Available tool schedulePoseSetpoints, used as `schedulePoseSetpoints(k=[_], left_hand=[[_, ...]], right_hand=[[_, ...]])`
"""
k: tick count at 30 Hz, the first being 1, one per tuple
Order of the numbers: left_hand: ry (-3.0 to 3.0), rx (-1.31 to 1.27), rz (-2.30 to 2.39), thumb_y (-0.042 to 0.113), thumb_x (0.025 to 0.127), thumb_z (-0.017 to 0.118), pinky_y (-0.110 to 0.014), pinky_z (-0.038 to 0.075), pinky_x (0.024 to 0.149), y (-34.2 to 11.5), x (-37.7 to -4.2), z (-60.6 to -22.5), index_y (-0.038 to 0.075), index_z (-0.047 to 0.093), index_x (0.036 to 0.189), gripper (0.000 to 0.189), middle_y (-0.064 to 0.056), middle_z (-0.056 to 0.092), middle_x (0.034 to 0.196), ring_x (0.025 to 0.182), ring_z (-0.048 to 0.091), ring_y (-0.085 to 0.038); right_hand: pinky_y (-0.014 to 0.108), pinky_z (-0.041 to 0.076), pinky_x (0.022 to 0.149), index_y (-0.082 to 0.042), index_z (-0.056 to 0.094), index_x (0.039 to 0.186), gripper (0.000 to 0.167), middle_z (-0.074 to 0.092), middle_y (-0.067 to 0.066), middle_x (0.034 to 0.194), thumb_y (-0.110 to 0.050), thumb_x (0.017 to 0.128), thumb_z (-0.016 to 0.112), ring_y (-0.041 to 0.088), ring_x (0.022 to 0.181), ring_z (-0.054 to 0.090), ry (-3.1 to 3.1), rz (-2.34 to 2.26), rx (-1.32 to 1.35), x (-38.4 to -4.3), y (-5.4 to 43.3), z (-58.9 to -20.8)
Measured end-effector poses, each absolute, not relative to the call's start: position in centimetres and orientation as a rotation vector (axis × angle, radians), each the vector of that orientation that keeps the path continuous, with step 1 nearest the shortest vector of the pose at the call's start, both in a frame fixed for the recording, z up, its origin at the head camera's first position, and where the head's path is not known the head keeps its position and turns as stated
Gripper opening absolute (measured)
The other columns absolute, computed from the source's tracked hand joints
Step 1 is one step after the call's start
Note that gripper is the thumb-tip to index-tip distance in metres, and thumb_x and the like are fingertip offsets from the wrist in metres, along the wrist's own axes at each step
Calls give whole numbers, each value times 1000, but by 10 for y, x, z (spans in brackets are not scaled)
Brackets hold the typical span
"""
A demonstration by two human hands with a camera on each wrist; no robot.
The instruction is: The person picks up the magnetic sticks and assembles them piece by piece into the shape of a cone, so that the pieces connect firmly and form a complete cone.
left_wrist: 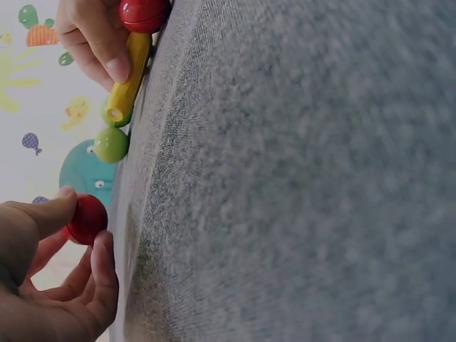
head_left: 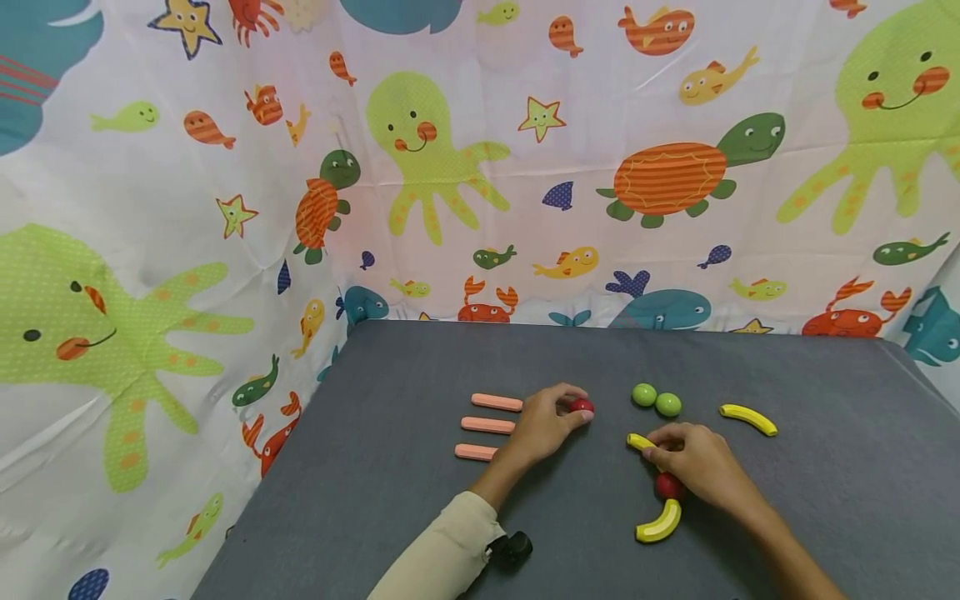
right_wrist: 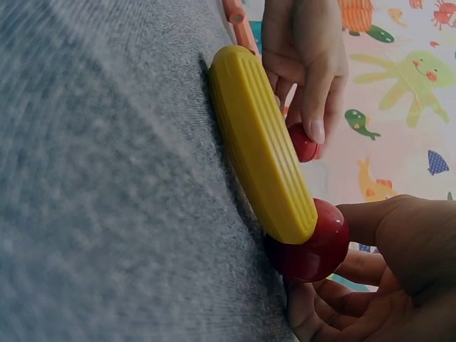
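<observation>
My left hand [head_left: 542, 423] pinches a small red ball [head_left: 582, 405] between thumb and fingers; the left wrist view shows this ball [left_wrist: 89, 219] close up. My right hand [head_left: 697, 461] pinches a yellow toy banana [head_left: 638, 441], its thumb along the side in the left wrist view. Directly below that hand, another red ball [head_left: 669, 486] lies between this banana and a second, curved toy banana [head_left: 659, 523]. In the right wrist view the second banana [right_wrist: 260, 146] touches the red ball [right_wrist: 317, 246], with the right fingers [right_wrist: 363, 221] just behind.
Three salmon-coloured sticks [head_left: 487, 425] lie in rows left of the left hand. Two green balls [head_left: 644, 395] sit side by side beyond the right hand, and a third toy banana [head_left: 748, 419] lies to their right. A sea-animal curtain [head_left: 480, 167] hangs behind the grey tabletop [head_left: 360, 500].
</observation>
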State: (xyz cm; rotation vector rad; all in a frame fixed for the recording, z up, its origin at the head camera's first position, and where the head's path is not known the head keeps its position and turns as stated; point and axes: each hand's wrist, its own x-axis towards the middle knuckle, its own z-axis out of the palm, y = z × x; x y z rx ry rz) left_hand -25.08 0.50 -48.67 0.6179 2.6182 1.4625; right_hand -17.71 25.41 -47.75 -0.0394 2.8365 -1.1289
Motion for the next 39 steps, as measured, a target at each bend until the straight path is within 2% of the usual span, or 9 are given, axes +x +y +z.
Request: schedulePoseSetpoints(k=[5,14,20,25,39], left_hand=[[2605,642,1448,26,98,79,-23,55,84,2,-250,-487,13,71,137,42,-5,73,117,93,66,-8],[2541,609,1490,21,94,83,-21,56,87,0,-245,-487,11,72,126,36,-4,72,118,95,68,-7],[2542,662,1436,24,96,81,-22,55,87,2,-242,-488,13,73,132,38,-1,72,122,98,68,-7],[2526,678,1430,25,96,82,-20,53,85,5,-241,-490,16,76,128,34,5,75,115,94,66,-2],[2491,675,1455,25,94,84,-18,54,81,15,-238,-491,16,78,123,31,6,76,108,90,68,2]], right_hand=[[34,50,71,-6,78,111,26,75,2,95,-27,96,78,18,85,62,2800,-1163,-1,-176,255,-474],[35,51,73,-3,76,115,29,75,2,95,-26,97,78,20,87,64,2808,-1163,6,-178,257,-473],[35,51,73,-2,76,118,32,74,2,94,-26,98,77,21,87,63,2802,-1155,11,-178,257,-471],[35,50,73,-3,77,117,31,74,2,93,-27,98,77,20,87,63,2806,-1158,24,-178,255,-471],[33,52,73,-4,77,119,33,76,3,97,-28,96,80,19,87,65,2772,-1208,6,-177,251,-472]])
